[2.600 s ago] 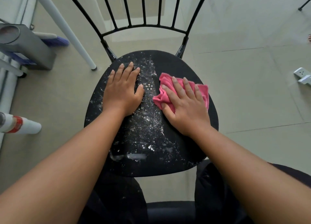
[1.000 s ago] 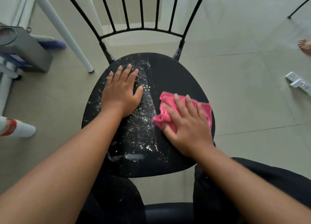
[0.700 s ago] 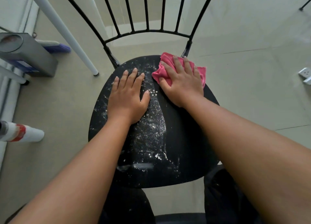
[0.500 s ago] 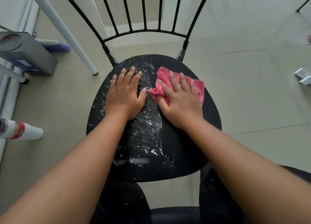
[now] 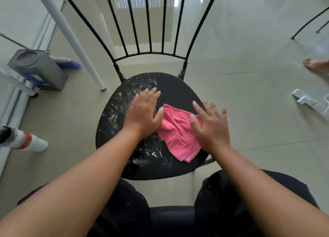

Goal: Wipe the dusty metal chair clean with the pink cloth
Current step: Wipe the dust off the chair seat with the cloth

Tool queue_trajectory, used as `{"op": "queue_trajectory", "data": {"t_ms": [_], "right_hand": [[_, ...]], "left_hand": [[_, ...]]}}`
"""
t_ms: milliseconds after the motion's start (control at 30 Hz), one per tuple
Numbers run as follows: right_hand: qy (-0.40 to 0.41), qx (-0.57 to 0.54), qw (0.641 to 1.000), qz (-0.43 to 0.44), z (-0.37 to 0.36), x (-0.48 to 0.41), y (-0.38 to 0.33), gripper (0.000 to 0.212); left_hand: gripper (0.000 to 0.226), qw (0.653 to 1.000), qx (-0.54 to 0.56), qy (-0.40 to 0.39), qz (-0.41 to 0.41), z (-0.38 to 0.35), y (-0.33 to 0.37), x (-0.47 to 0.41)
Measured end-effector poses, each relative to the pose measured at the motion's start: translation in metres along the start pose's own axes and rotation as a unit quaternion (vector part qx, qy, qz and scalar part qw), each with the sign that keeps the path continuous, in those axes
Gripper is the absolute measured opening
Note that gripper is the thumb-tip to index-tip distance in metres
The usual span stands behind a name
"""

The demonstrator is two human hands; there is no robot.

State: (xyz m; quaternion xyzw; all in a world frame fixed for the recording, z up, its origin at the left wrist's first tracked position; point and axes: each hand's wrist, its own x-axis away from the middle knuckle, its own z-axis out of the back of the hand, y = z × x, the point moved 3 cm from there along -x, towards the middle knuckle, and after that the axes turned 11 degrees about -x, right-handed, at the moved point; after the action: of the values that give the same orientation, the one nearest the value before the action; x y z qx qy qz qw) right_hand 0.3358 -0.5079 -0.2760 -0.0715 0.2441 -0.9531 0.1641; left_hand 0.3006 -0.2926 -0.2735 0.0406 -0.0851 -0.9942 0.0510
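Pink cloth [image 5: 178, 131] lies crumpled on the right half of the black chair seat [image 5: 179, 94], soft and folded on itself, with a stitched hem showing at its near corner. Nearest the camera are the person's dark-clothed knees [image 5: 222, 197], just below the seat's front edge. The left hand [image 5: 142, 115] lies flat on the seat with fingers together, its thumb touching the cloth's left edge; its grip is loose and holds nothing. The right hand [image 5: 211, 126] is spread wide, fingers apart, over the cloth's right side; whether the palm presses on the cloth or floats just above it cannot be told, and its grip closes on nothing.

The seat is a rounded, matte black pad. White dust and flecks cover its left half and the front middle, while the far right part looks clean and dark. Behind it rises the backrest [image 5: 151, 23] of thin black metal rods fanning upward from a curved crossbar.

On the pale, glossy tiled floor [image 5: 249, 147], a white bottle with a red band [image 5: 26, 142] lies at the left. Farther left stands a grey metal box [image 5: 39, 71] with a round opening on top; its contents cannot be made out. A white slanted pole [image 5: 71, 39] meets the floor near the chair. At right lie a white power strip [image 5: 306, 99] and someone's bare foot [image 5: 315, 67].
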Motion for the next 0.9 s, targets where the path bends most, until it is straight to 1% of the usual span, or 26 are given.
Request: {"op": "queue_trajectory", "data": {"t_ms": [100,133,200,267,367,467,567,667,733,800,900], "right_hand": [[0.008,0.036,0.998,-0.045,0.017,0.008,0.039,0.071],[0.002,0.039,0.998,-0.049,0.019,0.013,0.045,0.071],[-0.007,0.026,0.999,-0.044,0.018,0.019,0.048,0.066],[-0.011,0.003,1.0,-0.023,0.014,0.019,0.039,0.061],[-0.023,-0.019,0.999,0.036,0.001,0.013,0.013,0.054],[-0.041,-0.028,0.996,0.079,-0.015,0.001,-0.016,0.053],[-0.067,-0.006,0.993,0.101,-0.036,-0.003,-0.035,0.054],[-0.086,0.07,0.99,0.086,-0.055,-0.001,-0.035,0.059],[-0.089,0.1,0.988,0.08,-0.058,-0.003,-0.034,0.062],[-0.089,0.107,0.987,0.078,-0.058,-0.004,-0.034,0.063],[-0.086,0.119,0.986,0.073,-0.059,-0.004,-0.034,0.063]], "left_hand": [[0.064,0.994,-0.042,-0.048,-0.093,-0.019,0.057,0.027],[0.065,0.99,-0.062,-0.069,-0.108,-0.026,0.071,0.032],[0.067,0.983,-0.11,-0.099,-0.11,-0.039,0.085,0.035],[0.068,0.98,-0.138,-0.108,-0.093,-0.042,0.081,0.035],[0.068,0.979,-0.15,-0.114,-0.077,-0.04,0.063,0.045],[0.068,0.978,-0.162,-0.13,-0.028,-0.031,0.028,0.065],[0.067,0.977,-0.163,-0.137,0.007,-0.019,-0.026,0.094],[0.066,0.975,-0.171,-0.14,0.028,-0.005,-0.059,0.123],[0.064,0.975,-0.175,-0.135,0.035,-0.004,-0.055,0.131],[0.063,0.979,-0.158,-0.118,0.047,-0.01,-0.037,0.127],[0.068,0.979,-0.141,-0.104,0.104,-0.02,-0.018,0.118]]}}
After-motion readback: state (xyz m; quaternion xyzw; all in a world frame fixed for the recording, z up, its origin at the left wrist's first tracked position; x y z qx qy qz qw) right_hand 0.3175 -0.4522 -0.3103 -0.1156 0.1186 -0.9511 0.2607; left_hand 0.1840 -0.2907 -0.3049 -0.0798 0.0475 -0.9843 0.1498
